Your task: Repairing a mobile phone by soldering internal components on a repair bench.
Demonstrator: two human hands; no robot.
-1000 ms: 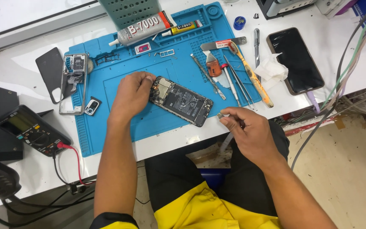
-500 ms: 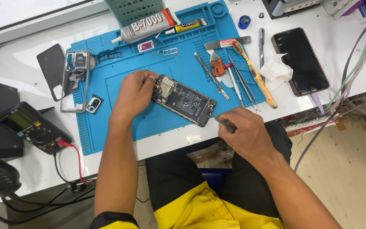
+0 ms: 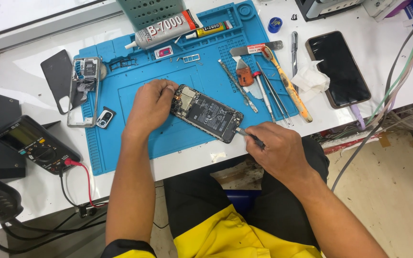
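The opened phone (image 3: 207, 113) lies tilted on the blue mat (image 3: 168, 138) near the table's (image 3: 34, 191) front edge. The left hand (image 3: 150, 106) pins its upper end, fingers closed on it. The right hand (image 3: 277, 153) pinches a thin tool (image 3: 247, 135), its tip touching the phone's lower corner.

An opened phone (image 3: 206, 113) lies on a work mat (image 3: 178, 138) between the left hand (image 3: 150, 107) and right hand (image 3: 277, 150) — tools (image 3: 268, 91) behind the right hand, a phone frame (image 3: 83, 91) and meter (image 3: 35, 145) left of the left — glue tube (image 3: 161, 31) behind.
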